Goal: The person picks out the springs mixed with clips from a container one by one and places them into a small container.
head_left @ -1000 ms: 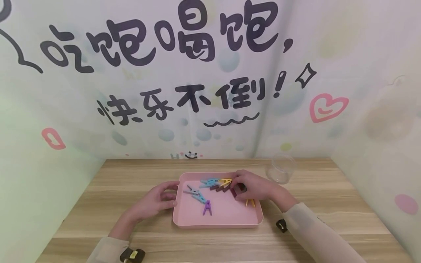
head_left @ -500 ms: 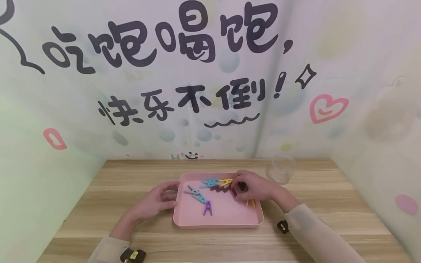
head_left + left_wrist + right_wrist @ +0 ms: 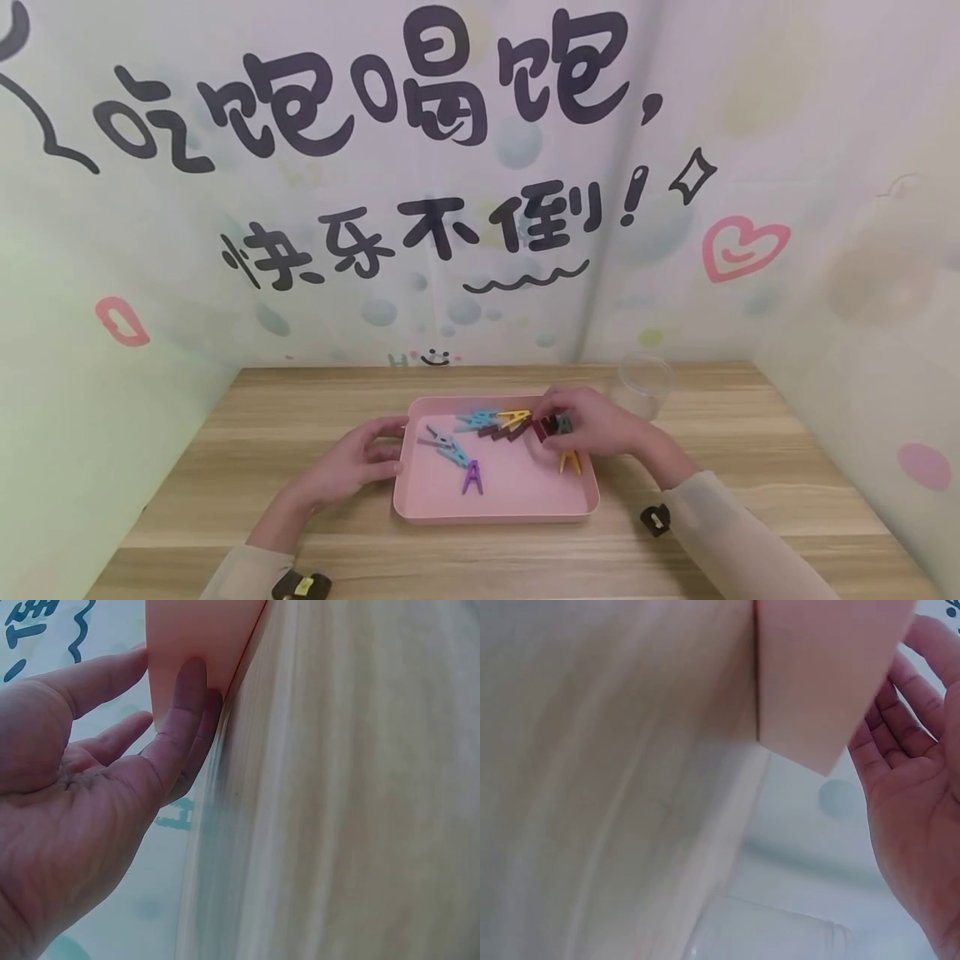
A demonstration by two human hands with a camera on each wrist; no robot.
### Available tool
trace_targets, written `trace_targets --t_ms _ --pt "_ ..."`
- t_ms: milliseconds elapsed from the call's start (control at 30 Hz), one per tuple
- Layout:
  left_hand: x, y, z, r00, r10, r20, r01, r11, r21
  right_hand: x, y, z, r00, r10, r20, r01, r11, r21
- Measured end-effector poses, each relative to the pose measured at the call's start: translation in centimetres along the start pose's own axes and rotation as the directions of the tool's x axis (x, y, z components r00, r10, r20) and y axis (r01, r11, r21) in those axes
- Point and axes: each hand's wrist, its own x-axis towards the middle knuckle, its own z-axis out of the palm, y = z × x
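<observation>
A pink tray [image 3: 495, 522] holds several small clothespins. My left hand [image 3: 348, 467] rests its fingertips against the tray's left outer wall, as the left wrist view also shows. Over the tray's right part, my right hand [image 3: 596, 423] pinches a dark red, block-like piece [image 3: 542, 431] with a dark inner side; a teal bit shows beside it. Under this hand lies a yellow clothespin [image 3: 571, 462]. To its left are several dark brown bars [image 3: 504, 432] and another yellow clothespin [image 3: 516, 414]. The right wrist view shows the palm past the tray wall [image 3: 825, 675], what is pinched being hidden.
Blue clothespins [image 3: 477, 419] lie at the tray's back, and more blue ones [image 3: 452, 452] with a purple clothespin [image 3: 472, 477] at left. A clear round container [image 3: 645, 387] stands behind the right hand on the wooden table [image 3: 300, 400]. A printed curtain [image 3: 360, 333] hangs behind.
My right hand has shifted slightly right with the dark red piece, which now looks turned and higher. More of the yellow clothespin under it shows. My left hand stays against the tray.
</observation>
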Motion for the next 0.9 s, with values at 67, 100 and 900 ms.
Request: trace_targets --t_ms 67,100,900 --pt "0.0 -0.1 0.0 1.000 0.003 0.001 -0.003 1.000 -0.002 -0.2 -0.1 -0.3 1.000 -0.008 -0.014 0.008 1.000 0.016" --pt "0.0 -0.1 0.0 1.000 0.003 0.002 -0.003 1.000 -0.003 -0.3 -0.2 -0.5 1.000 -0.008 -0.020 0.008 1.000 0.018" --pt "0.0 0.0 0.2 1.000 0.008 -0.006 -0.008 1.000 0.021 -3.3 -0.1 -5.7 0.963 -0.089 -0.253 0.069 0.994 -0.085"
